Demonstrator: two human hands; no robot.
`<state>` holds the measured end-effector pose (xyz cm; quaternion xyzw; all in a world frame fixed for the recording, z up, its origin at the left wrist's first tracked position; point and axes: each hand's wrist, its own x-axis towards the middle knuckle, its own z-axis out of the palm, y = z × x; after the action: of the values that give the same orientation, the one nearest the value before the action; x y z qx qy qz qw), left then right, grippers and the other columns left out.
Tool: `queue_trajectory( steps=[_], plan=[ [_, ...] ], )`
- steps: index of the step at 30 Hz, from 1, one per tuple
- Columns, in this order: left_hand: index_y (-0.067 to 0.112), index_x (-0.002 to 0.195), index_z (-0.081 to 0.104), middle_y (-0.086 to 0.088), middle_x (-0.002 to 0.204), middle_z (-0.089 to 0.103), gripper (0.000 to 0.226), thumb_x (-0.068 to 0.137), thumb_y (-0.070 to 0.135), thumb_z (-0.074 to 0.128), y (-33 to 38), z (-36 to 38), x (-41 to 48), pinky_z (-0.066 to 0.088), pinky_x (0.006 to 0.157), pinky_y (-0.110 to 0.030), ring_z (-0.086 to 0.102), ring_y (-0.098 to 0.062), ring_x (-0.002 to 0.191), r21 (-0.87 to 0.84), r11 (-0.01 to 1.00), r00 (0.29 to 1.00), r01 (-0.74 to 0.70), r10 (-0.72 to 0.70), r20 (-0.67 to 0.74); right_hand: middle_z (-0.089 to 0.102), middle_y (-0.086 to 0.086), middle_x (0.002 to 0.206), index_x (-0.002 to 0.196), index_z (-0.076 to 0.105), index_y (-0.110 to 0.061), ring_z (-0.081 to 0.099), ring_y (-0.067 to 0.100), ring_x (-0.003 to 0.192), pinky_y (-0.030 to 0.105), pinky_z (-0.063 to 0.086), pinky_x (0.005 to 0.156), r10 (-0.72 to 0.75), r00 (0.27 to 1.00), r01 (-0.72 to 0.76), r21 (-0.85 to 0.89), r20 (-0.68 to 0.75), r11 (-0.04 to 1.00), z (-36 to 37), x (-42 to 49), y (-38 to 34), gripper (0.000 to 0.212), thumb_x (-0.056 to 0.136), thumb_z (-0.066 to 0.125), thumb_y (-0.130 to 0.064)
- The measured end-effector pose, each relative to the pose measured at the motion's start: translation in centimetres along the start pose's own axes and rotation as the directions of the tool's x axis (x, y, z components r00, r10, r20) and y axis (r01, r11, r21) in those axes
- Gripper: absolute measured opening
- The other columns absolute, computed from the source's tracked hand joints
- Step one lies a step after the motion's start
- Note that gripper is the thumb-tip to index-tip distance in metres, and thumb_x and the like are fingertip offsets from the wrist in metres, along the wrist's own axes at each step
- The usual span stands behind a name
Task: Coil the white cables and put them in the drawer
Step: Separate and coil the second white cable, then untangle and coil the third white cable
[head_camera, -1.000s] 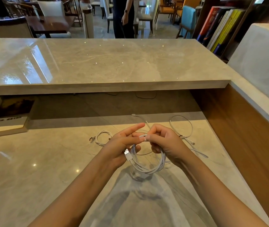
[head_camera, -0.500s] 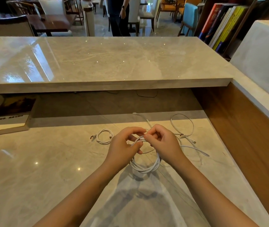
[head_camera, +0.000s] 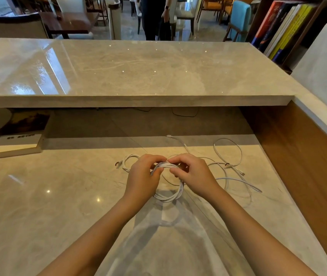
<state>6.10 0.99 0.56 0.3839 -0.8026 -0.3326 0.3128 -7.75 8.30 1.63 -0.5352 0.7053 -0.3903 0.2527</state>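
With both hands, left (head_camera: 141,176) and right (head_camera: 193,175), pinching the thin white coiled cable (head_camera: 168,193) above the glossy beige marble worktop (head_camera: 49,196), we should keep loops even, tucking the end snugly.

The left hand (head_camera: 141,177) now curls its pointing finger down. Both hands now pinch the white round cable coil (head_camera: 168,193) closer together.

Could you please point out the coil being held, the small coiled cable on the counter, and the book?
held coil (head_camera: 168,197): head view, lower loop.
small coiled cable (head_camera: 125,162): head view, left arc.
book (head_camera: 19,139): head view, cover.
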Motion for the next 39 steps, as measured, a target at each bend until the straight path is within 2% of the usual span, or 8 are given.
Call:
queue_trajectory(
  steps=[11,17,21,27,30,33,37,39],
  plan=[
    [0.016,0.11,0.066,0.0,0.105,0.066,0.023,0.089,0.011,0.059,-5.4,-0.3,0.1,0.047,0.076,-0.022,0.06,-0.013,0.09,0.187,0.982,0.999,-0.008,-0.002,0.052,0.062,-0.005,0.07,0.084,0.064,-0.016,0.057,0.005,0.061,0.016,0.048,0.059,0.23,0.973,-0.229,0.192,0.015,0.954,6.1,3.4,1.6,0.011,0.078,0.07,-0.008],
    [0.018,0.121,0.059,0.007,0.108,0.057,0.032,0.089,0.017,0.06,-9.2,-3.1,2.3,0.047,0.085,-0.025,0.055,-0.011,0.1,-0.116,0.891,0.879,0.439,-0.453,-0.149,0.064,0.004,0.08,0.088,0.064,-0.011,0.063,0.02,0.078,0.026,0.051,0.071,0.402,0.908,-0.351,0.31,-0.116,0.884,10.0,7.7,2.5,0.01,0.08,0.068,-0.006],
    [0.016,0.125,0.055,-0.003,0.104,0.062,0.039,0.086,0.008,0.059,-11.2,-3.4,2.7,0.054,0.087,-0.04,0.061,-0.02,0.094,-0.199,0.758,0.766,0.622,-0.641,-0.049,0.065,0.013,0.078,0.087,0.062,-0.006,0.06,0.017,0.061,0.015,0.047,0.056,0.501,0.853,-0.406,0.416,-0.146,0.814,12.7,10.1,2.9,0.008,0.081,0.067,-0.003],
    [0.011,0.119,0.06,0.006,0.082,0.059,0.04,0.085,-0.005,0.048,-11.6,-2.6,3.5,0.044,0.065,-0.013,0.056,-0.007,0.075,-0.098,0.819,0.81,0.565,-0.573,-0.122,0.062,0.003,0.095,0.095,0.063,-0.011,0.055,0.016,0.088,0.026,0.042,0.072,0.402,0.876,-0.368,0.169,-0.268,0.914,15.2,11.2,2.9,0.01,0.085,0.06,-0.013],
    [0.017,0.118,0.059,-0.001,0.095,0.057,0.039,0.086,-0.003,0.05,-12.3,-2.3,3.6,0.04,0.067,-0.018,0.054,-0.016,0.084,0.04,0.855,0.853,0.517,-0.511,-0.102,0.059,0.002,0.098,0.1,0.064,-0.014,0.047,0.014,0.097,0.024,0.039,0.076,0.34,0.91,-0.346,0.018,-0.237,0.938,14.9,11.1,3.3,0.015,0.086,0.061,-0.018],
    [0.015,0.126,0.056,-0.009,0.107,0.054,0.043,0.087,-0.002,0.051,-12.7,-2.0,4.0,0.037,0.072,-0.019,0.048,-0.013,0.084,0.121,0.855,0.863,0.505,-0.501,-0.058,0.057,0.007,0.106,0.107,0.064,-0.011,0.051,0.014,0.093,0.024,0.041,0.079,0.342,0.926,-0.334,0.071,-0.16,0.94,14.5,11.0,3.7,0.022,0.086,0.062,-0.016],
    [0.007,0.123,0.059,-0.005,0.091,0.054,0.041,0.086,-0.006,0.047,-12.3,-2.3,4.6,0.034,0.056,-0.012,0.047,-0.011,0.073,0.148,0.875,0.886,0.461,-0.464,-0.011,0.058,0.013,0.112,0.118,0.062,-0.007,0.056,0.021,0.099,0.028,0.045,0.089,0.333,0.941,-0.327,0.086,-0.067,0.941,13.4,10.7,3.7,0.03,0.089,0.059,-0.014],
    [0.009,0.129,0.055,-0.007,0.095,0.06,0.045,0.087,-0.005,0.047,-12.6,-2.6,4.8,0.037,0.065,-0.017,0.052,-0.016,0.082,0.138,0.863,0.871,0.486,-0.492,0.01,0.057,0.013,0.116,0.124,0.059,-0.007,0.056,0.024,0.106,0.026,0.04,0.091,0.321,0.947,-0.32,0.041,-0.011,0.947,12.9,10.5,3.7,0.034,0.091,0.056,-0.015]
  ],
)
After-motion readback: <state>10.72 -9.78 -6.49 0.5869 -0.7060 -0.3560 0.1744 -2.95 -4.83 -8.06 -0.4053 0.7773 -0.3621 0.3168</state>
